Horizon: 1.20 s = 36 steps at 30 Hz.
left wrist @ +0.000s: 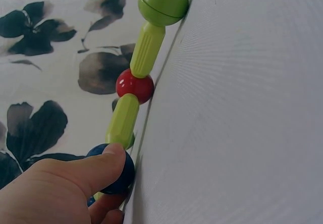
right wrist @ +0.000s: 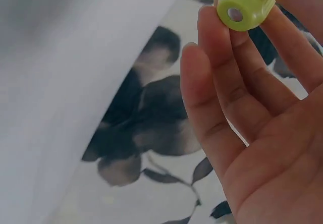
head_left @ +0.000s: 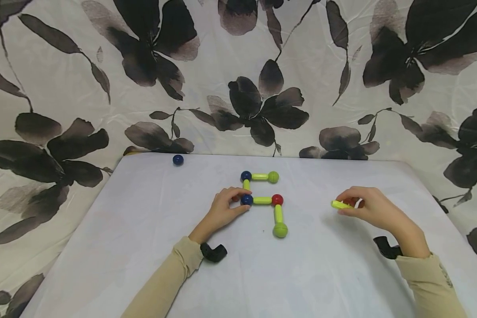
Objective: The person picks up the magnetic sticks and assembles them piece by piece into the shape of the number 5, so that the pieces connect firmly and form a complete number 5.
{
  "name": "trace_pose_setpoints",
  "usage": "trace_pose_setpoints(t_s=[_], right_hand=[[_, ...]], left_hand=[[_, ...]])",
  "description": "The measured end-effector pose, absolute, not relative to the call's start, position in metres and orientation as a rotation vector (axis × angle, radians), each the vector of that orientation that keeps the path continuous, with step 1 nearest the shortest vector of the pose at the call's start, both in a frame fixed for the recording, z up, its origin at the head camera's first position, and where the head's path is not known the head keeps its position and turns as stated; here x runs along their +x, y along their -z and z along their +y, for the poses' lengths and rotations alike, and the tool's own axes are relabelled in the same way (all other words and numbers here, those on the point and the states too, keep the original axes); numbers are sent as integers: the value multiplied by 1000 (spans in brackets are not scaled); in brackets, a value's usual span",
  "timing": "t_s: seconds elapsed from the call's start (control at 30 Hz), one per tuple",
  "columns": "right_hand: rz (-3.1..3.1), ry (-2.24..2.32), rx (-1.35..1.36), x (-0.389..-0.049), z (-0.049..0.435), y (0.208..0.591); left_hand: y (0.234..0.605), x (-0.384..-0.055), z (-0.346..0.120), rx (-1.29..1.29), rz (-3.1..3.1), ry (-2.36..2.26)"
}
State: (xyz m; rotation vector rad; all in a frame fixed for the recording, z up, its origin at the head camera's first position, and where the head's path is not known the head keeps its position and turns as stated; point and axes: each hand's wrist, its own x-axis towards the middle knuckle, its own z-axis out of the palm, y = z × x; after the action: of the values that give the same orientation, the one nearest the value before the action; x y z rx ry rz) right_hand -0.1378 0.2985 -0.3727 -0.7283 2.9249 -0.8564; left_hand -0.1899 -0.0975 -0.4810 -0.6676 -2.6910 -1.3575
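On the white table lies a chain of magnetic sticks and balls. My left hand (head_left: 223, 211) pinches its lower blue ball (head_left: 247, 200) between thumb and fingers. From that ball one yellow-green stick (head_left: 262, 200) runs right to a red ball (head_left: 277, 200), and another stick leads down to a green ball (head_left: 280, 230). Above, a second blue ball (head_left: 246, 176) joins a stick and another green ball (head_left: 273, 177). Right of the chain, my right hand (head_left: 367, 205) holds a loose yellow-green stick (right wrist: 246, 7) between thumb and fingertips; its metal end shows in the right wrist view.
A single dark blue ball (head_left: 178, 160) sits near the table's back left edge. Behind the white table (head_left: 135, 265) hangs a floral cloth (head_left: 206, 53). Black wrist mounts (head_left: 213, 253) are worn at both cuffs.
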Motion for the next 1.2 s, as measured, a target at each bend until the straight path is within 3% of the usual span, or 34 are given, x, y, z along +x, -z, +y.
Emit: trace_pose_setpoints(t_s=[0.4, 0.7, 1.2], right_hand=[[2878, 988, -723, -153, 229, 355], [2767, 992, -882, -156, 182, 352], [2741, 720, -973, -141, 131, 395]], left_hand=[[484, -191, -96, -673, -2698, 1349], [484, -190, -97, -678, -2689, 1352], [483, -191, -98, -691, -2673, 1335]])
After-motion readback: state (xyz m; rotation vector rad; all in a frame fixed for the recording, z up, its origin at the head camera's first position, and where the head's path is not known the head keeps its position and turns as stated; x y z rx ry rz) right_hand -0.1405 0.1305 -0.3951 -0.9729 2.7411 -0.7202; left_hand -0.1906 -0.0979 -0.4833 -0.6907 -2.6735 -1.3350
